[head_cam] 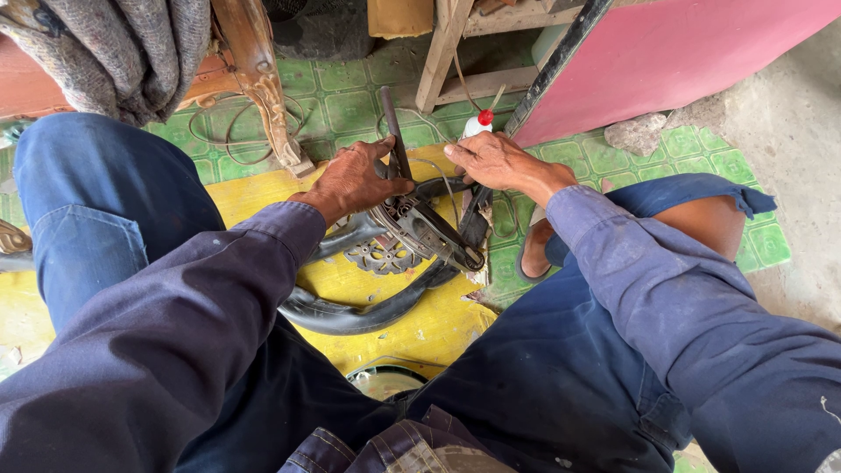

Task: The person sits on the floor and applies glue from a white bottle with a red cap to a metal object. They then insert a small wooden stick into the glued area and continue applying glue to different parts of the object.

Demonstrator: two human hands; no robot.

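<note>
My left hand grips a dark metal mechanical part, a round greasy assembly with a bar sticking up past my fingers. My right hand rests on the far side of the same part, its fingers closed over a dark strap or lever there. Under the part a black rubber tube curves across a yellow mat. A flat toothed metal disc lies on the mat just below my left hand. Both arms wear dark blue sleeves.
A small white bottle with a red cap stands beyond my right hand. A pink panel leans at the back right, a carved wooden leg and a grey cloth at the back left. Green patterned tiles cover the floor.
</note>
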